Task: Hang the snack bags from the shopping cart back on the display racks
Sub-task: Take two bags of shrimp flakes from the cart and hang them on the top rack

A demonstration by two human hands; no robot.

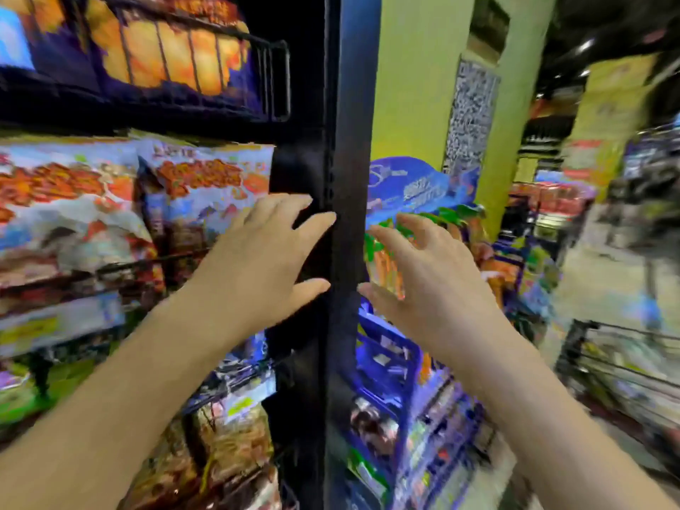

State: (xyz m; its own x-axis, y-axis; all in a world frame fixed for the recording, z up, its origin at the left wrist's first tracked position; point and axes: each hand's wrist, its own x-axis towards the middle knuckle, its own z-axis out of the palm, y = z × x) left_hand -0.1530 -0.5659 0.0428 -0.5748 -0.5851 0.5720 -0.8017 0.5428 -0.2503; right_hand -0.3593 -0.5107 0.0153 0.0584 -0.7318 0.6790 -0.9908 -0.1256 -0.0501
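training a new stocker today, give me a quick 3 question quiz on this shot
1. True or false: the left hand is curled into a fist.
2. What stands between the left hand and the right hand? A) black shelf post B) a ladder C) a bottle
3. Fill in: the wire shopping cart sits at the picture's lower ____.
Key: 1 false; 2 A; 3 right.
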